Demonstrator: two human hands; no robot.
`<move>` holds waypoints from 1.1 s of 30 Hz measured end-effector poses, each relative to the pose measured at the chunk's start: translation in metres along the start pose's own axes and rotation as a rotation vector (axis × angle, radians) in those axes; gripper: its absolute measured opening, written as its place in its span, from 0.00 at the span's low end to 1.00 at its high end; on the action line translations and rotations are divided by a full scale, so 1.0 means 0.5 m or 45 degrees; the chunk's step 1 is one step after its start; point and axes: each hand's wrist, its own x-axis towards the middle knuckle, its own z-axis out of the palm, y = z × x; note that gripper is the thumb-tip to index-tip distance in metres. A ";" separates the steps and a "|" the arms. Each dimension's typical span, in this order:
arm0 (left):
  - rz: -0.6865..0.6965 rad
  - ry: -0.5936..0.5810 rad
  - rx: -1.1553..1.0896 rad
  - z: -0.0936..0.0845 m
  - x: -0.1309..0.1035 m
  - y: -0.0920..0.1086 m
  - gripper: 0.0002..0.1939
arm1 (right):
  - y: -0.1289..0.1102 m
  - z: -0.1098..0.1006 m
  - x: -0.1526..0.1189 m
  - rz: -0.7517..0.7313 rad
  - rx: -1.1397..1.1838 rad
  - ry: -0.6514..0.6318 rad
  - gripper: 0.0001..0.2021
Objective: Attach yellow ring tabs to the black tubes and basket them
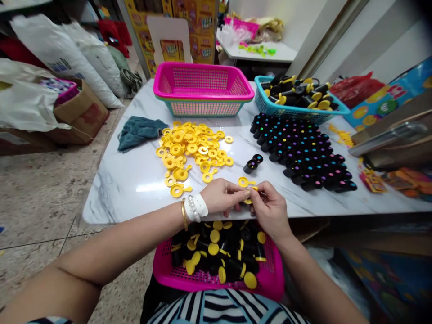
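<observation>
My left hand (221, 195) and my right hand (272, 210) meet at the table's front edge, fingertips pinched together. Between them is a small yellow plastic piece (248, 201), mostly covered by the fingers; whether a black part is joined to it, I cannot tell. Just beyond the fingertips lies a yellow ring with a tab (243, 182). A heap of similar yellow rings (192, 147) spreads to the left. Two black cylinders (250, 166) with coloured dots stand past my hands, and rows of such black pieces (297, 148) fill the right side.
Below the table edge, a pink basket (276, 276) holds black pieces with yellow discs. A blue basket (261, 101) of similar pieces stands at the back right. Stacked pink and teal baskets (202, 96) stand at the back, with a dark cloth (140, 132) to their left.
</observation>
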 end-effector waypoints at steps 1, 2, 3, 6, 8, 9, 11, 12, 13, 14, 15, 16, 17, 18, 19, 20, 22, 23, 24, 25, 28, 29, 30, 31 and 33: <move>-0.064 -0.044 -0.105 0.000 0.001 0.003 0.21 | 0.000 0.001 0.000 0.002 0.017 -0.006 0.13; -0.118 -0.054 -0.214 0.002 0.002 0.006 0.20 | 0.001 0.002 0.000 0.003 0.027 0.003 0.12; -0.158 -0.039 -0.322 0.007 0.003 0.008 0.19 | 0.002 0.004 -0.001 -0.001 0.027 0.028 0.12; -0.229 0.046 -0.579 0.026 0.005 0.013 0.15 | 0.005 0.011 -0.006 -0.033 -0.017 0.116 0.13; -0.238 0.075 -0.663 0.037 0.005 0.011 0.14 | 0.006 0.011 -0.009 -0.037 -0.021 0.131 0.14; -0.237 0.072 -0.690 0.041 0.004 0.009 0.15 | 0.006 0.008 -0.008 -0.021 0.002 0.100 0.14; -0.227 0.061 -0.733 0.045 0.003 0.003 0.15 | 0.006 -0.005 0.001 0.061 0.137 -0.006 0.16; -0.224 0.050 -0.744 0.044 0.002 0.001 0.16 | 0.005 -0.014 0.009 0.121 0.230 -0.071 0.18; -0.226 0.042 -0.744 0.043 0.002 0.000 0.16 | 0.003 -0.025 0.020 0.187 0.314 -0.160 0.20; -0.233 0.038 -0.734 0.042 0.001 0.000 0.17 | -0.001 -0.036 0.031 0.247 0.376 -0.265 0.21; -0.243 0.039 -0.722 0.041 0.001 0.000 0.18 | -0.006 -0.046 0.041 0.291 0.400 -0.381 0.20; -0.255 0.043 -0.713 0.041 0.002 0.002 0.20 | -0.013 -0.055 0.051 0.314 0.373 -0.504 0.19; -0.269 0.048 -0.711 0.042 0.002 0.003 0.21 | -0.021 -0.062 0.058 0.314 0.301 -0.620 0.17; -0.285 0.059 -0.714 0.043 0.003 0.005 0.22 | -0.029 -0.066 0.063 0.294 0.207 -0.705 0.16; -0.301 0.070 -0.722 0.045 0.005 0.007 0.22 | -0.037 -0.068 0.065 0.263 0.107 -0.742 0.14; -0.315 0.081 -0.728 0.046 0.007 0.009 0.22 | -0.042 -0.066 0.065 0.227 0.012 -0.740 0.12; -0.333 0.081 -0.716 0.045 0.011 0.011 0.21 | -0.046 -0.060 0.060 0.162 -0.106 -0.682 0.08; -0.330 0.062 -0.701 0.043 0.012 0.012 0.20 | -0.044 -0.056 0.056 0.140 -0.108 -0.645 0.07; -0.324 0.028 -0.684 0.039 0.014 0.013 0.19 | -0.039 -0.053 0.051 0.131 -0.073 -0.613 0.07; -0.319 -0.008 -0.661 0.034 0.015 0.013 0.18 | -0.032 -0.052 0.046 0.131 -0.006 -0.579 0.08; -0.279 0.031 -0.451 0.017 0.023 0.015 0.15 | -0.011 -0.058 0.025 0.152 0.249 -0.509 0.08; -0.233 0.136 -0.305 0.012 0.028 0.017 0.14 | -0.006 -0.063 0.014 0.164 0.318 -0.517 0.08; -0.168 0.280 -0.127 0.008 0.035 0.018 0.15 | -0.004 -0.068 0.001 0.178 0.369 -0.554 0.07; -0.088 0.434 0.061 0.005 0.044 0.020 0.17 | -0.003 -0.073 -0.014 0.195 0.397 -0.613 0.07; 0.072 0.680 0.394 0.003 0.068 0.025 0.24 | -0.007 -0.082 -0.045 0.208 0.371 -0.767 0.05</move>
